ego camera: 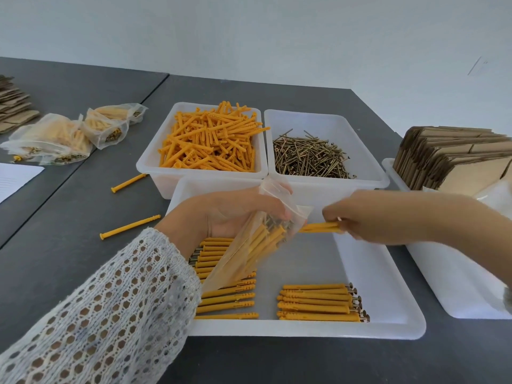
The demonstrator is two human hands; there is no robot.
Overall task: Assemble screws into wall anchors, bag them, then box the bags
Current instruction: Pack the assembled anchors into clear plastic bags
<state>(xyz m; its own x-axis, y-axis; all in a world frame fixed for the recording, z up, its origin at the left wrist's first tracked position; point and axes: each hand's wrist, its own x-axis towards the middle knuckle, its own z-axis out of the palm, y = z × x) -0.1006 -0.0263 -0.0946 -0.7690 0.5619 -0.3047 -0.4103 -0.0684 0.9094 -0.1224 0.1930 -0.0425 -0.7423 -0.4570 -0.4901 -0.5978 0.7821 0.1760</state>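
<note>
The landmark is the shallow white plastic tray (379, 275) at the near centre of the dark grey matte table (69, 217).

The left hand (230, 212), in a white open-knit sleeve (110, 314), hangs over the tray's left half and grips the mouth of a clear, glossy, crinkled plastic bag (243, 256). The bag slants down to the left and holds several orange ribbed plastic wall anchors with screws fitted; the screw heads crowd at the bag's mouth.

The right hand (374, 217), over the tray's right rim, is closed in a pinch on a small bundle of orange anchors (321, 227) whose far end sits at the bag's mouth.

On the tray floor lie two flat rows of assembled anchors: one row (227, 297) at the left, partly under the bag, and one row (318, 302) at the near right with brass-coloured screw heads pointing right.

Behind the tray stand two deep white plastic bins: the left bin (149, 162) is heaped with loose orange anchors, the right bin (368, 173) holds thin brass-coloured screws.

Right of the tray, a white bin (443, 286) carries flattened brown corrugated cardboard boxes (454, 159). Left of the tray, two loose anchors (130, 227) lie on the table; further left are filled clear bags (66, 137), a white paper sheet (16, 178) and more stacked cardboard (13, 106).

The wall (249, 37) behind is plain pale grey.
</note>
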